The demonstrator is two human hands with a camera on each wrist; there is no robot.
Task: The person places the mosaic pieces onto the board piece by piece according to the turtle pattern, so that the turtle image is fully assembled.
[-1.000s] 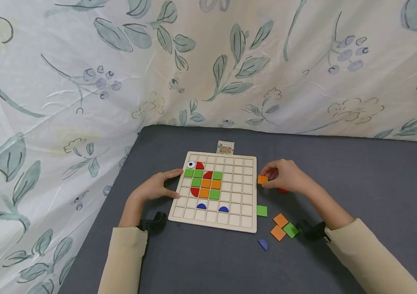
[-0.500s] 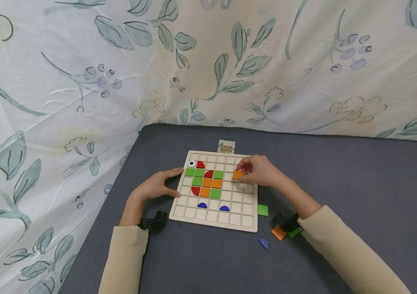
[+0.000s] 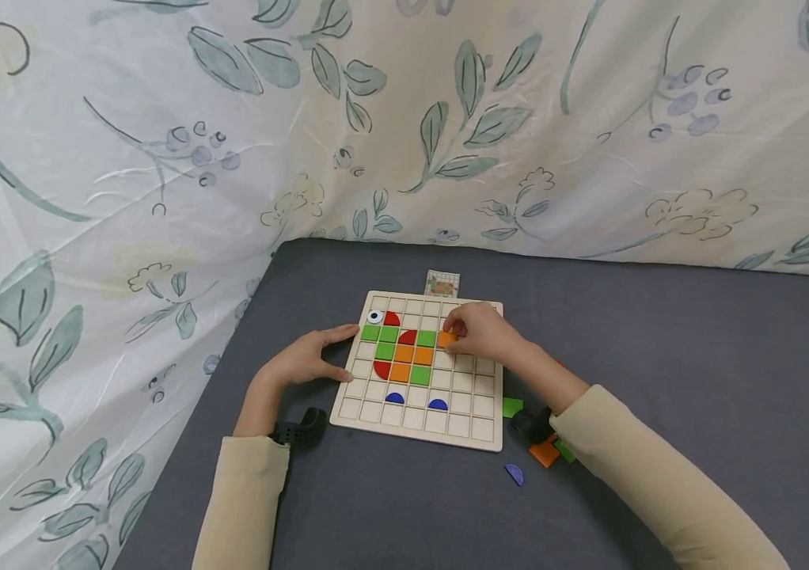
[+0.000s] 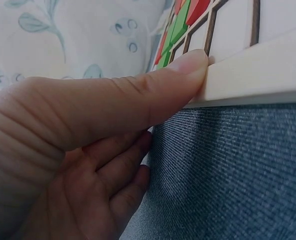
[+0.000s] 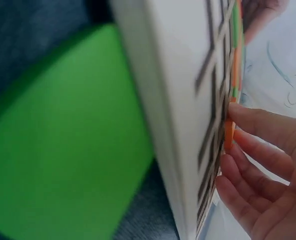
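A pale wooden grid board (image 3: 458,426) lies on the dark cloth. My left hand (image 3: 305,358) rests against its left edge, thumb and forefinger spread apart; up close in the left wrist view, the thumb (image 4: 132,97) touches the rim. Over the board, my right hand (image 3: 486,332) pinches an orange square tile (image 3: 446,340) at the cell right of a green tile (image 3: 426,338). The right wrist view has this orange tile (image 5: 229,132) between thumb and fingers at the board's surface. Red, green and orange pieces, blue half-rounds (image 3: 438,404) and an eye piece (image 3: 374,317) occupy other cells.
A small patterned card (image 3: 442,283) lies behind the board. To the right are a green tile (image 3: 512,407), orange (image 3: 544,453) and green pieces partly under the right wrist, and a blue half-round (image 3: 514,474). A floral curtain (image 3: 404,119) hangs behind.
My right hand has carried the orange tile leftward from beside the board to the cell next to the green tile. The left hand stays at the board's edge.
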